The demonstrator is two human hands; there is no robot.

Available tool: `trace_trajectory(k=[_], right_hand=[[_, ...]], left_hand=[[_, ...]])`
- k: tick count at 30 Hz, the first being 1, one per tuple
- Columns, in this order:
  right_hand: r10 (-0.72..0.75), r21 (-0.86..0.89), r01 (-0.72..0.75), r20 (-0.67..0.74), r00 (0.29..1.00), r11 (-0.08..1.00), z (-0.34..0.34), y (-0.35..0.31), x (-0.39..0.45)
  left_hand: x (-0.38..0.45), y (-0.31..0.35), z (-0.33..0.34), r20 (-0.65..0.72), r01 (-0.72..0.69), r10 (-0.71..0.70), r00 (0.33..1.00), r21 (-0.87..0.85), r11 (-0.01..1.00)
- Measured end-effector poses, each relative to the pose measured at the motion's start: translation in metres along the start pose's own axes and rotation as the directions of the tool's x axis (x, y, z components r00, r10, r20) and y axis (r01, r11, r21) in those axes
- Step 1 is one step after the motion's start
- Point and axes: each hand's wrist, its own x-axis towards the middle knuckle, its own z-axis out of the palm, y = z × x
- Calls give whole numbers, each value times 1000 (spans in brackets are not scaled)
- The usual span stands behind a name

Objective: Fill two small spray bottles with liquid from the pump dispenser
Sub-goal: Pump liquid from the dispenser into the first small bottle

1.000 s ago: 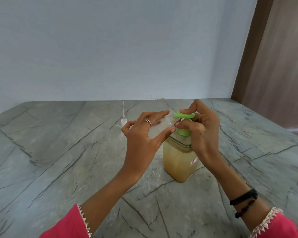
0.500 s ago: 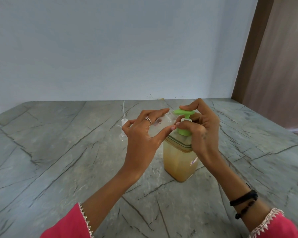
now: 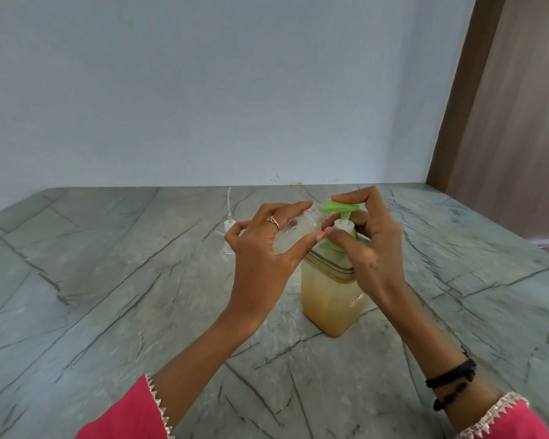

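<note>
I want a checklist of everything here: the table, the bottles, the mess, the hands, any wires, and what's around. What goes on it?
Surface: grey veined stone countertop.
Job's things: pump dispenser of amber liquid, green pump head raised; clear small spray bottle held at the spout.
Clutter: spray cap with dip tube behind the left hand.
Hands: left hand grips the bottle; right hand on the pump.
Cables: nothing seen.
Surroundings: pale blue wall, brown wooden panel on the right.
</note>
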Motion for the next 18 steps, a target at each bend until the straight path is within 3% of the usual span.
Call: trace_trajectory(k=[5, 13, 18], right_hand=[[-34, -3, 35, 104, 994, 999, -7, 0, -5], [60, 239, -57, -6, 998, 969, 0, -2, 0], [142, 261, -134, -10, 990, 956, 2, -3, 5]], left_hand=[[1, 1, 1, 3, 3, -3, 1000, -10, 1000], [1, 1, 0, 0, -7, 7, 1000, 12, 1000], [-3, -1, 0, 20, -25, 24, 1000, 30, 999]])
